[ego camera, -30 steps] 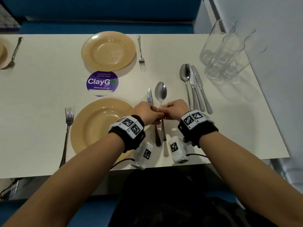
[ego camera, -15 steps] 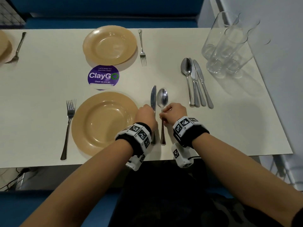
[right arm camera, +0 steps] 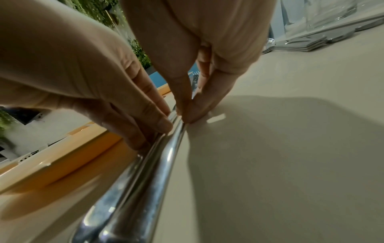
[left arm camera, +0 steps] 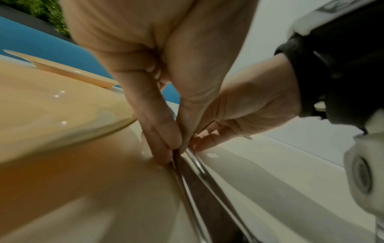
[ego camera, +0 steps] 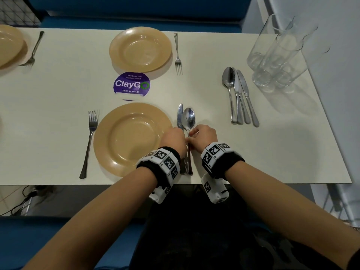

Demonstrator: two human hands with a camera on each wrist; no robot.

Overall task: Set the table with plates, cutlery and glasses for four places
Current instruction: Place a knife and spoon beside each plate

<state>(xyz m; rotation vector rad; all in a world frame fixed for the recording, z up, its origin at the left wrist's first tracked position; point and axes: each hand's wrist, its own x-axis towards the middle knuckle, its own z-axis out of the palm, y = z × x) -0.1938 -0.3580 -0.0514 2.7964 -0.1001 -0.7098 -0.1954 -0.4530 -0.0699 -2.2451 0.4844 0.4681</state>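
In the head view a tan plate [ego camera: 124, 141] lies at the near place, with a fork [ego camera: 89, 141] on its left. To its right lie a knife [ego camera: 180, 115] and a spoon [ego camera: 188, 118], side by side on the table. My left hand [ego camera: 175, 139] pinches the knife handle [left arm camera: 187, 189] between thumb and fingers. My right hand [ego camera: 194, 136] pinches the spoon handle [right arm camera: 166, 157] just beside it. The two hands nearly touch. Both handles lie flat and parallel, close to the plate's rim.
A second plate [ego camera: 140, 49] and fork [ego camera: 177, 53] are set at the far side, with a purple sticker [ego camera: 131, 84] between the places. Spare spoons and knives [ego camera: 238, 94] lie at right beside several clear glasses [ego camera: 276, 53]. Another plate [ego camera: 9, 47] and fork [ego camera: 33, 49] are at far left.
Both hands have drawn the knife and spoon toward me, alongside the near plate. The two pieces now lie closer together.
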